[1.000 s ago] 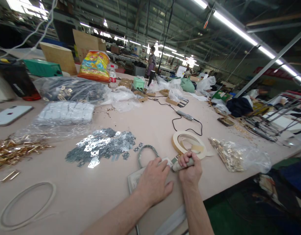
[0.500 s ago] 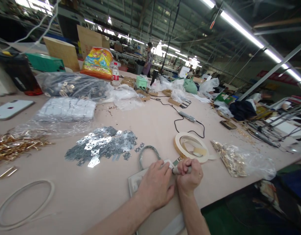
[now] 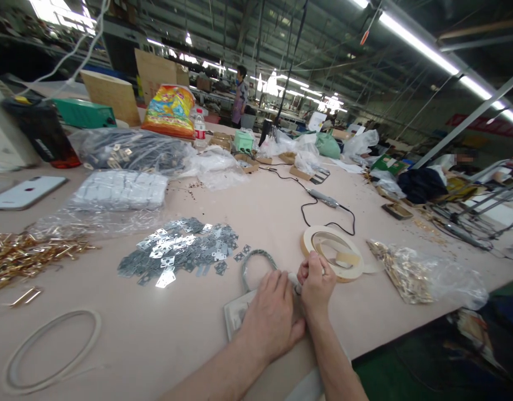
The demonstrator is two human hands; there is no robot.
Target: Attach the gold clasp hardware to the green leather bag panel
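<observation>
My left hand [image 3: 270,320] lies flat, fingers together, pressing on a white flat piece [image 3: 236,313] at the table's near edge. My right hand [image 3: 316,282] is closed in a fist around a small tool handle, mostly hidden by the fingers, its tip down by my left fingertips. A grey braided loop [image 3: 256,260] rises from the white piece just beyond my left hand. A roll of cream tape [image 3: 332,252] lies right behind my right hand.
A heap of small silver plates [image 3: 181,249] is to the left, gold metal parts [image 3: 26,257] further left, a white ring [image 3: 51,351] near the front edge. A bag of gold parts [image 3: 410,273] lies right. A corded tool [image 3: 323,199], bags and a phone [image 3: 24,192] sit behind.
My right hand has turned upright and moved closer to my left fingertips; the tool handle, seen lying sideways before, is now hidden in the fist. The view shifted slightly.
</observation>
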